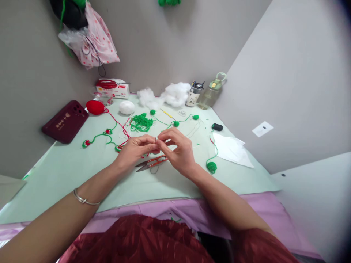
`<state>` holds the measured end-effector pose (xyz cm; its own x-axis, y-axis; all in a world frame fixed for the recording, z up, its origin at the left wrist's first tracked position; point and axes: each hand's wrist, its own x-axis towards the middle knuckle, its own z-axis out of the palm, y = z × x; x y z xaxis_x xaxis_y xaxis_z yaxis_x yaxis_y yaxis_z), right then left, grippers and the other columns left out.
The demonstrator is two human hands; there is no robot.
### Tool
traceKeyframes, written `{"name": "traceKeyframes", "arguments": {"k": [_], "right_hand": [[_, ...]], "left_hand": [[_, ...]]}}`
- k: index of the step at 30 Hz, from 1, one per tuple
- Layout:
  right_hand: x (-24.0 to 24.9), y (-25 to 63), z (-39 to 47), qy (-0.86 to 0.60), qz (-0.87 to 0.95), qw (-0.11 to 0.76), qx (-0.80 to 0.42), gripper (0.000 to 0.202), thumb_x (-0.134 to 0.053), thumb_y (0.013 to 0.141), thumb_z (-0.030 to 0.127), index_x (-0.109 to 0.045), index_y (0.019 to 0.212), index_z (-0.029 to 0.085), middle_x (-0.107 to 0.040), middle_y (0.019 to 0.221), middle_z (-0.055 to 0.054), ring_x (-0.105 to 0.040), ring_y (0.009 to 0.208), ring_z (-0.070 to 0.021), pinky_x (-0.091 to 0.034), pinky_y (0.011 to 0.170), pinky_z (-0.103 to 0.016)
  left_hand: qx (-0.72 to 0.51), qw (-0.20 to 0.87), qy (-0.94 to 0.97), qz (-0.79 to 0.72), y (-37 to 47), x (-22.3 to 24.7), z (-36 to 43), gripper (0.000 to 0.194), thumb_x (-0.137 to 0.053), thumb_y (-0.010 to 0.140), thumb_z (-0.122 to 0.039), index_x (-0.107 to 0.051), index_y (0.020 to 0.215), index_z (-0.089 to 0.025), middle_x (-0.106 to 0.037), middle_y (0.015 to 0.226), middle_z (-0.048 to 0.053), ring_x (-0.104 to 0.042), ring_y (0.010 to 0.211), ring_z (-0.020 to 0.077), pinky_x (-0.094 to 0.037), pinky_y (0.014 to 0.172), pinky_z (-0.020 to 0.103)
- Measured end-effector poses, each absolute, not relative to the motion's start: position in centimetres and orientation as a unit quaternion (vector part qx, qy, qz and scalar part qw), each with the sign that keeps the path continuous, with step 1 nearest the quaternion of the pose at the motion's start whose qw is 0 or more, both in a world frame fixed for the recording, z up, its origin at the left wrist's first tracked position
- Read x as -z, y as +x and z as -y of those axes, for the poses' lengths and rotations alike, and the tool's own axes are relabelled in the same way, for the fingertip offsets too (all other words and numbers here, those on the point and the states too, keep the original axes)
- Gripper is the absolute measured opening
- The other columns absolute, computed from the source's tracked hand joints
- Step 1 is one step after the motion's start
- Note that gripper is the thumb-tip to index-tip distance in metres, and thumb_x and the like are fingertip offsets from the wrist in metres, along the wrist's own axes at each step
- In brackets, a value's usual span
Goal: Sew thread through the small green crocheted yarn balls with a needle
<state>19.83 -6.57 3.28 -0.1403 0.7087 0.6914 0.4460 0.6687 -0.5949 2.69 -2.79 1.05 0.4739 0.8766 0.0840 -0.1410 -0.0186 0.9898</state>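
Note:
My left hand [140, 147] and my right hand [177, 147] meet above the middle of the table, fingertips pinched together. Between them is something small and thin that I cannot make out. Just below my hands lie scissors [152, 162] with orange handles, blades pointing left. Behind my hands sits a loose heap of green yarn [141, 122]. To the left of my left hand, small red and green crocheted pieces [108, 132] are strung along green yarn. Small green balls [176, 124] on a strand and a yellow crochet hook [167, 114] lie beyond my right hand.
Along the back stand a tissue box [120, 91], white stuffing [175, 95], a pen cup [193, 96] and a bottle [210, 94]. Red yarn [95, 107], white yarn [127, 107] and a dark red phone case [65, 121] are left. White paper [233, 150] and a green piece [211, 167] lie right.

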Motion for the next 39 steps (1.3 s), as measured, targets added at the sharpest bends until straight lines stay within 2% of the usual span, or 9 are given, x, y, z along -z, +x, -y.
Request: {"name": "traceKeyframes", "arguments": {"k": [9,15,28,39], "right_hand": [[-2.96,19.97,6.49,-0.381,0.747,0.530,-0.127,0.008,-0.060,0.093,0.016,-0.063,0.087,0.020,-0.066,0.092,-0.004,-0.064,0.083,-0.0114,-0.062,0.066,-0.023],[-3.26,19.84,6.77,-0.391,0.740,0.531,-0.132,0.009,-0.060,0.094,0.021,-0.063,0.086,0.020,-0.065,0.091,-0.004,-0.064,0.084,-0.0119,-0.062,0.065,-0.024],[-3.37,19.78,6.84,-0.387,0.737,0.538,-0.132,0.011,-0.060,0.093,0.019,-0.061,0.083,0.020,-0.064,0.088,-0.003,-0.063,0.082,-0.0115,-0.061,0.063,-0.022],[-3.23,19.84,6.77,-0.397,0.741,0.526,-0.129,0.010,-0.060,0.093,0.019,-0.061,0.083,0.021,-0.064,0.088,-0.003,-0.063,0.082,-0.0117,-0.062,0.063,-0.023]], "left_hand": [[-0.402,0.622,0.587,-0.328,2.71,-1.16,2.81,0.024,-0.082,0.076,-0.041,-0.077,0.079,-0.018,-0.070,0.088,0.003,-0.066,0.082,0.0176,-0.053,0.085,0.032],[-0.397,0.635,0.579,-0.323,2.69,-1.21,2.88,0.025,-0.082,0.076,-0.043,-0.076,0.081,-0.018,-0.071,0.086,0.004,-0.067,0.085,0.0196,-0.053,0.084,0.033],[-0.403,0.633,0.579,-0.320,2.73,-1.23,2.89,0.024,-0.081,0.077,-0.040,-0.072,0.076,-0.018,-0.069,0.080,0.002,-0.064,0.080,0.0177,-0.051,0.082,0.032],[-0.398,0.630,0.585,-0.319,2.70,-0.97,2.87,0.023,-0.080,0.078,-0.040,-0.071,0.076,-0.019,-0.070,0.083,0.002,-0.064,0.081,0.0176,-0.051,0.083,0.032]]}}
